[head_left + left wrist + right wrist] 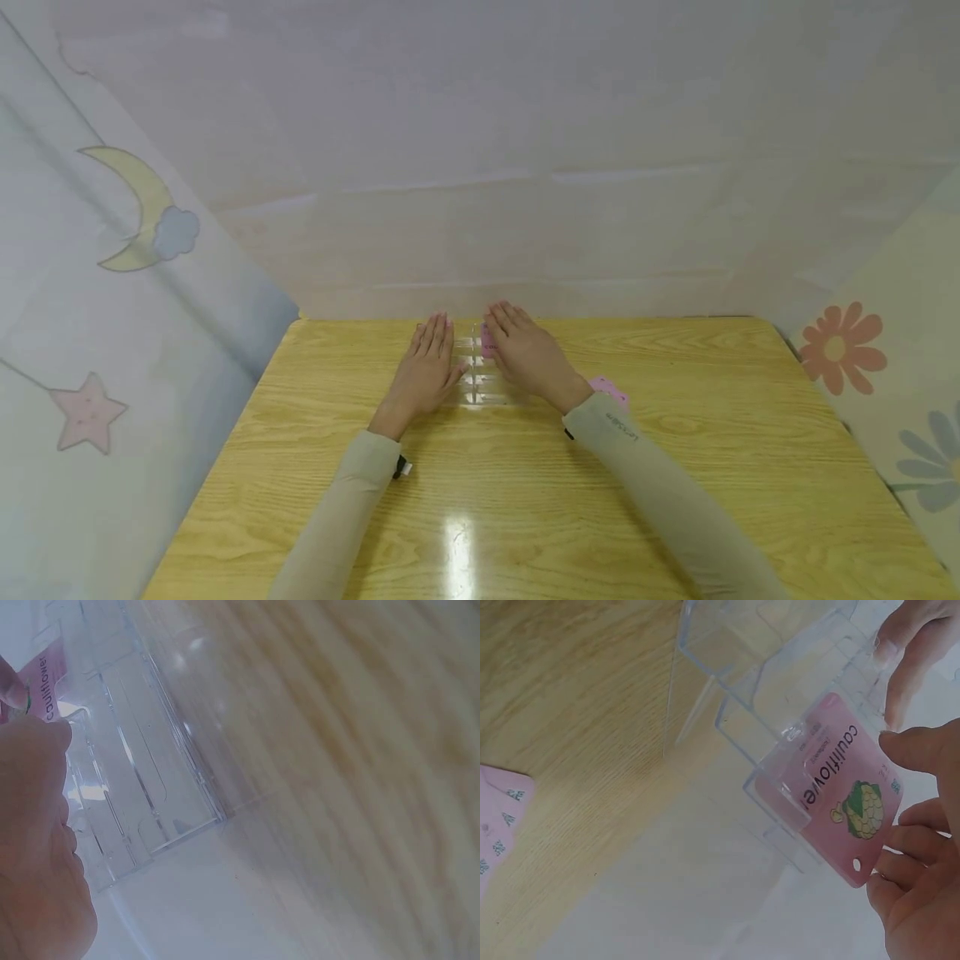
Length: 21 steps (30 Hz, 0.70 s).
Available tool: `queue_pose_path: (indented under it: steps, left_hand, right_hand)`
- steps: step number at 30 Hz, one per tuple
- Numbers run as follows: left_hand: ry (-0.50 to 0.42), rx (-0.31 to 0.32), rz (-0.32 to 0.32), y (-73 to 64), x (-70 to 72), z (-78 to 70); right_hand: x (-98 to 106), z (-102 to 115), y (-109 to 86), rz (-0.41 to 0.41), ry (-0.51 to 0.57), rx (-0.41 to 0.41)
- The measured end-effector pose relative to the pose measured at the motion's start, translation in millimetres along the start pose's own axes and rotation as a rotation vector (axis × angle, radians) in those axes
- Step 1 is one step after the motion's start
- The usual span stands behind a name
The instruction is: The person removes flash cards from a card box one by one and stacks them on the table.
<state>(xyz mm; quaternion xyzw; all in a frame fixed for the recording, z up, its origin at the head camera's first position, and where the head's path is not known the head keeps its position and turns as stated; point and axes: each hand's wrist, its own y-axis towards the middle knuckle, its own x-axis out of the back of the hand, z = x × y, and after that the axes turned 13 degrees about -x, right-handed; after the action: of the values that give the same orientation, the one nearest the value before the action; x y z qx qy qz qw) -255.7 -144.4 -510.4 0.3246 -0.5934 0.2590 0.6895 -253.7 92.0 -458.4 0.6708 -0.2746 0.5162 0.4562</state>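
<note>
A clear plastic tiered rack (474, 383) stands at the table's far edge, between the hands. One pink card (832, 761) printed "cauliflower", with a drawing of the vegetable, sits in a tier of the rack's right side. My left hand (426, 371) lies along the left side of the rack, fingers straight and together. Over the right side, my right hand (536, 354) extends its fingers forward and partly covers the card in the head view. From the right wrist, its thumb and loosely bent fingers show close around the card's outer edges.
More pink cards (609, 389) lie on the wooden table (480, 500), beside the right wrist and partly behind the sleeve. A pale wall (480, 208) rises right behind the rack. Decorated walls stand at left and right.
</note>
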Motion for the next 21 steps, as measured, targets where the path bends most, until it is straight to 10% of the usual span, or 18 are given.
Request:
queue_pose_path:
  steps: [21]
  left_hand:
    - [-0.006, 0.006, 0.001, -1.4, 2.5, 0.0]
  right_hand:
    - [-7.6, -3.3, 1.4, -0.033, -0.044, 0.014]
